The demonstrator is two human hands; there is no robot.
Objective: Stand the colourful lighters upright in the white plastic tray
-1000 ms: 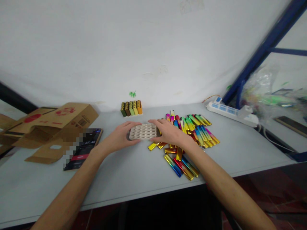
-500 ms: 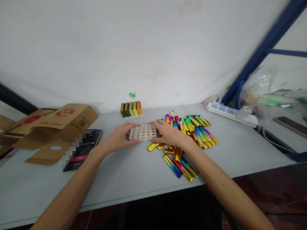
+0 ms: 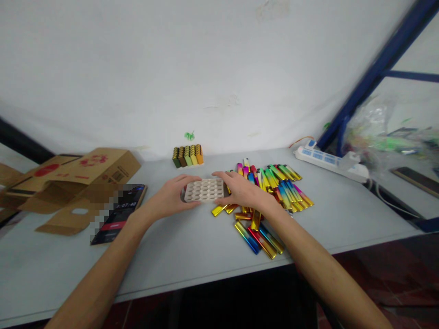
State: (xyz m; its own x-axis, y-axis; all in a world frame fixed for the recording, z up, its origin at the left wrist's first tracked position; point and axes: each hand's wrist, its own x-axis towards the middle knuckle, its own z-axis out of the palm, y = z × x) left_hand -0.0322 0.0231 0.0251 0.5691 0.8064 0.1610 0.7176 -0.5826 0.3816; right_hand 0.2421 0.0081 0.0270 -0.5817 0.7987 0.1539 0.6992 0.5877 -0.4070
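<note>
A beige tray with rows of empty cells rests on the grey table. My left hand grips its left end, fingers curled round the edge. My right hand grips its right end the same way. Just right of the tray lies a heap of shiny multicoloured lighters, some under my right wrist. Behind the tray, near the wall, stands a filled tray of lighters in green, brown, yellow and orange.
An opened cardboard box lies at the left with a dark phone beside it. A white power strip sits at the back right, next to a blue metal frame and clear plastic bags.
Both hands and the tray stay almost still; the view has only shifted slightly.
</note>
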